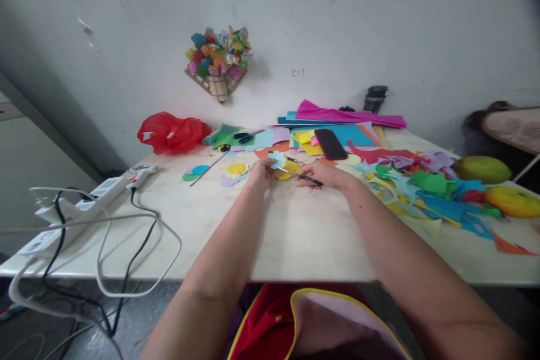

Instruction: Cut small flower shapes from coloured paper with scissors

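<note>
My left hand [262,173] pinches a small light blue paper cut-out [277,158] just above the table. My right hand [321,174] is closed on slim scissors [310,180] with a silver blade and a black handle, seen nearly edge-on. The blade points left and reaches the lower edge of the blue paper. Yellow paper cut-outs [291,167] are behind and below the blade, between the two hands. To the left of my left hand, a stack of yellow cut-outs [237,170] lies near pale purple and blue ones [230,180].
Paper scraps [422,185] and two mangoes [483,170] are at the right. Behind lie a phone [331,144], paper sheets [354,134], black-handled scissors [247,137] and a red plastic bag [172,132]. A power strip [88,202] with loose cables is at the left.
</note>
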{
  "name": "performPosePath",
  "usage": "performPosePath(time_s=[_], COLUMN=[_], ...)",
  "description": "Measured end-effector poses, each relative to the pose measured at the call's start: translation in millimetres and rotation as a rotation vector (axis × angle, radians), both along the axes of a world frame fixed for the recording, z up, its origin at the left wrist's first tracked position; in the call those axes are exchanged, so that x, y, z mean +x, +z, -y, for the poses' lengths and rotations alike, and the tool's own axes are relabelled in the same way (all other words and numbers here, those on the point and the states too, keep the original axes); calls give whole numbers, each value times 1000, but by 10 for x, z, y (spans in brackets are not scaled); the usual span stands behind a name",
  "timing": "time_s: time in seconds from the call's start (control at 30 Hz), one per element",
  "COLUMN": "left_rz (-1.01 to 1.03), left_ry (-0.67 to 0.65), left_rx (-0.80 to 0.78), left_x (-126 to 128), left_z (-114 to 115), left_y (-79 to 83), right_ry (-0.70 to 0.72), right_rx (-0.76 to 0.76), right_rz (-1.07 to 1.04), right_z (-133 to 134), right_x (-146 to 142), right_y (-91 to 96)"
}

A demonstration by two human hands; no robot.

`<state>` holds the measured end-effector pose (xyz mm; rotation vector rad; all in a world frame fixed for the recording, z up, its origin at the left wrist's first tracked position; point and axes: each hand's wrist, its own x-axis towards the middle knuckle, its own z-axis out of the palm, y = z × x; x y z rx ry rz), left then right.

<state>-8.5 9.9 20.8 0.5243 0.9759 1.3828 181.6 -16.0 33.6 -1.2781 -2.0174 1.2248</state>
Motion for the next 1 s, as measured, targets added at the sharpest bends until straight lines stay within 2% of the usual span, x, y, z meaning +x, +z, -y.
performPosePath(time_s=[0.37, 0.63, 1.0], left_rz=[-12, -1, 71], left_ry=[14, 44, 84], left_rx=[16, 74, 59], left_x=[-15, -40, -52], left_z=[-36, -53, -37], left_y=[-38, -58, -44], right_ry=[15, 83, 35], right_rx=[-18, -94, -39], right_rz=[34, 73, 88], right_z=[5, 26, 45], right_x=[16, 84, 153], right_y=[9, 30, 64])
